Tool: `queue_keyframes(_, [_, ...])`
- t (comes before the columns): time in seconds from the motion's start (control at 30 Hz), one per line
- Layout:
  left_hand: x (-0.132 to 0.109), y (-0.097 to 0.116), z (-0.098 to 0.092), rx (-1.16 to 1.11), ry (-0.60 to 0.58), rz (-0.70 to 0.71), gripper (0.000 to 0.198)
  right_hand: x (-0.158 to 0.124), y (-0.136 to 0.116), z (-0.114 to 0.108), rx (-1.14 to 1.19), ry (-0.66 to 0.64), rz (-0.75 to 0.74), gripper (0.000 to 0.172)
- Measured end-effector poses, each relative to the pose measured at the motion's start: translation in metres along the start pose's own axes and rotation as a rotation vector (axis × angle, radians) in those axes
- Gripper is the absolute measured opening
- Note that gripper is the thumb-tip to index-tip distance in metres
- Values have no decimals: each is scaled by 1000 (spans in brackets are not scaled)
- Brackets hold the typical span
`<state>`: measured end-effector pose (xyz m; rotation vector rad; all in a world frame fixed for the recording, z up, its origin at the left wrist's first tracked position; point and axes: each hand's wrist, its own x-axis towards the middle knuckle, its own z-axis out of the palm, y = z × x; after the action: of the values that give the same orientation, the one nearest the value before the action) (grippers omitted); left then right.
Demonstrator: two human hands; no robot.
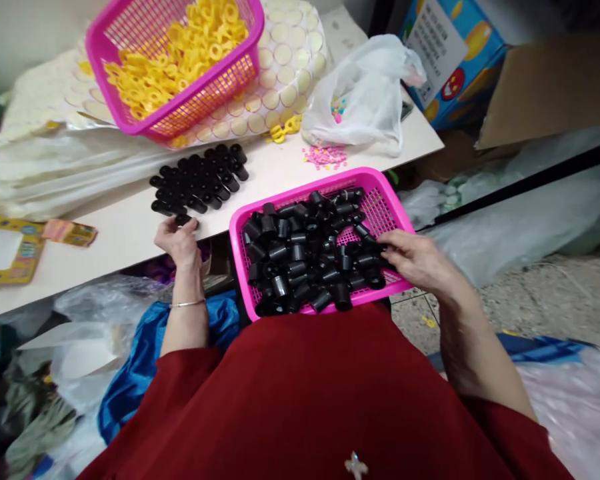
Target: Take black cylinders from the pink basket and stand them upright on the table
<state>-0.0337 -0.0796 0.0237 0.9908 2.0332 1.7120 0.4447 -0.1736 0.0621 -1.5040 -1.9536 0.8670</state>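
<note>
My left hand (179, 244) is at the table's front edge, closed with thumb and fingertips on a black plastic cylinder (184, 219). Just beyond it, several like cylinders (200, 177) stand upright in close rows on the table. In front of my body is a pink mesh basket (310, 189) with a loose pile of black cylinders (297, 252) inside. My right hand (417, 259) reaches over the basket's right rim, its fingers bent together at a black cylinder by the wall. Those fingers partly hide that piece.
A second pink basket (253, 50) full of yellow ring-shaped plastic parts (180, 57) stands at the back. Pink beads (325, 157) lie before a white plastic bag (367, 93). An open carton (545, 93) is at the right. Yellow-framed card (30, 250) lies at left.
</note>
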Motion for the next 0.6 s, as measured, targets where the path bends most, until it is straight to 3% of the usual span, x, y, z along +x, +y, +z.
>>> queue_keyframes(0.13, [6,7,11,95,-42,12,40,8,-8,-3,-196,-270,-97,27])
queue_keyframes(0.23, [7,17,20,134,-51,-38,35,15,-7,1,-334,-336,-94,26])
queue_keyframes(0.3, [3,23,23,160,17,-59,32,19,-5,4,-393,-385,-100,19])
queue_keyframes(0.43, [-23,46,28,257,144,145,29,22,-3,6,-411,-385,-131,11])
queue_keyframes(0.47, [-33,54,31,261,118,217,28,21,-4,8,-422,-363,-123,11])
queue_keyframes(0.53, [-56,73,40,230,-41,330,25,21,-5,11,-444,-331,-97,12])
queue_keyframes(0.6, [-78,94,53,193,-289,446,20,22,-4,15,-408,-297,-82,14])
